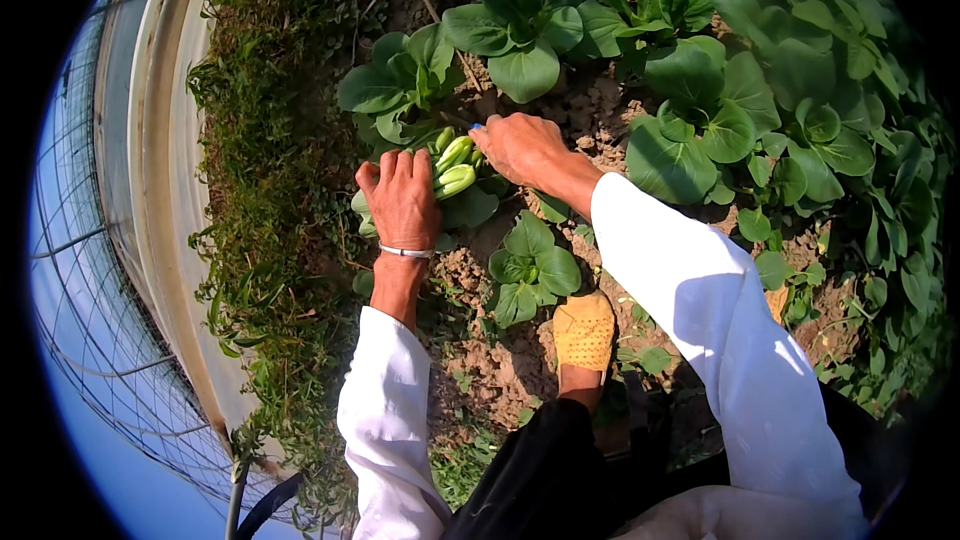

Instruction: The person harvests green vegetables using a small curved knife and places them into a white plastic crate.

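My left hand (401, 199), with a metal bangle at the wrist, is closed around a leafy green plant of the bok choy kind (454, 169). Its pale green stalks point up and right, out of my fingers. Just right of the stalks, my right hand (521, 150) has its fingers curled, and a small blue bit of something (477, 126) shows at the fingertips. The rest of what it may hold is hidden. Broad leaves (471, 207) lie below the stalks, over the soil.
Leafy green plants (525, 30) grow above and to the right, with a small one (534, 268) near my yellow shoe (583, 331). Weeds (277, 165) line the left side beside a pale curved edge (180, 165) and a metal frame with netting (90, 270). Cracked soil (487, 367) shows between plants.
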Demonstrator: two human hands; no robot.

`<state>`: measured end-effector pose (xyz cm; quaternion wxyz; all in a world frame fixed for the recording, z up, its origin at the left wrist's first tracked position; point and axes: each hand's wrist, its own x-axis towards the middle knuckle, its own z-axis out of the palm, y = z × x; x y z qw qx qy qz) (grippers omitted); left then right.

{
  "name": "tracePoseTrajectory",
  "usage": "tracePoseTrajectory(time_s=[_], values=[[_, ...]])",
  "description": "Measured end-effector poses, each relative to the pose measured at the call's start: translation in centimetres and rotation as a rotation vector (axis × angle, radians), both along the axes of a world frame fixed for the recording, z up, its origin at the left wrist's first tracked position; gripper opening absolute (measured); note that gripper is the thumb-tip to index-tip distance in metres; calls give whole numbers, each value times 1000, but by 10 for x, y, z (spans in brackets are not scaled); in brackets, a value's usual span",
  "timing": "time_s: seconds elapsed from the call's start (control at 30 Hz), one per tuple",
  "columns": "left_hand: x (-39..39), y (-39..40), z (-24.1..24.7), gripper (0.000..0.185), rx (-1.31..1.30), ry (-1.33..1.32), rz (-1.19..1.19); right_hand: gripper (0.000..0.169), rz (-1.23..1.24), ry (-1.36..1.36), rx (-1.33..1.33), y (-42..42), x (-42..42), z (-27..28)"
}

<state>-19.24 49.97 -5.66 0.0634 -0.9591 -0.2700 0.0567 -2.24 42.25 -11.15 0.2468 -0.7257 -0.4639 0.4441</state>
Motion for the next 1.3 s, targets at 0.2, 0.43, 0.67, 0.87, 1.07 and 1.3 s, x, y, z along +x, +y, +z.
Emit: tracePoseTrajectory(time_s=[0.2,0.43,0.67,0.87,1.07,1.3], values=[[53,15,42,22,9,3,-240,52,-302,114,-15,-22,7,1],[64,54,34,20,40,279,-163,54,-323,48,93,-14,8,-8],[7,40,-1,32,-4,97,26,46,-199,63,90,3,0,-12],[0,38,-5,37,-114,-21,136,42,-171,37,131,5,-3,-13],[-3,35,-3,37,-175,-76,184,38,-118,-45,168,3,-4,-9],[-2,25,-1,38,-231,-82,222,39,-117,-76,156,10,-6,-8]])
